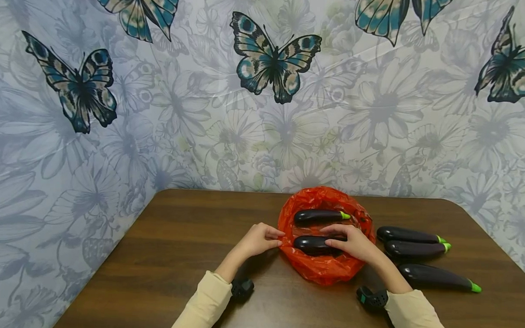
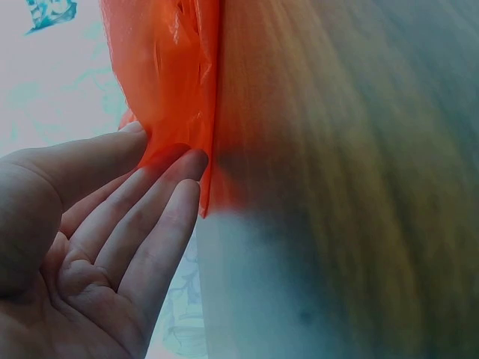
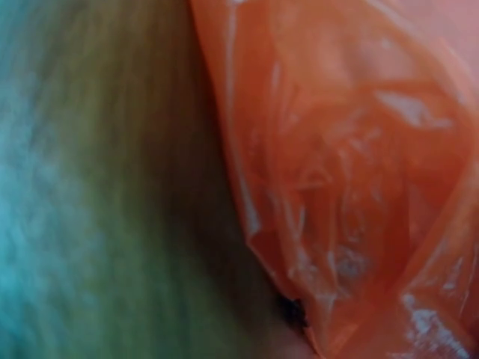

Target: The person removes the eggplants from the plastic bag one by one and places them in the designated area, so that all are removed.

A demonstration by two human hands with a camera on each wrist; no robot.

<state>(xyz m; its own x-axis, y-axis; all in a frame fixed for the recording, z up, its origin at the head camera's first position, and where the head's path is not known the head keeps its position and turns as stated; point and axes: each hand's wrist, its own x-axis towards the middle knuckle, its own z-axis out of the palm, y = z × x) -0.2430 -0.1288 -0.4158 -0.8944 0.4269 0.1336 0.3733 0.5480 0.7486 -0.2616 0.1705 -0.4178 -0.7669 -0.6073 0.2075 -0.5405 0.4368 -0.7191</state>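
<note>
A red plastic bag stands with its mouth spread wide on the table. Inside it lie two dark eggplants, the far eggplant with its green stem showing and the near eggplant partly covered by my right hand. That hand reaches over the bag's right rim and grips the near eggplant. At the left rim, my left hand holds the bag's edge between thumb and fingers; the left wrist view shows the fingertips against the red plastic. In the right wrist view the bag hides my right hand.
Right of the bag, three more eggplants lie on the brown wooden table: a back eggplant, a middle eggplant close beside it, and a front eggplant. A butterfly-patterned cloth hangs behind the table.
</note>
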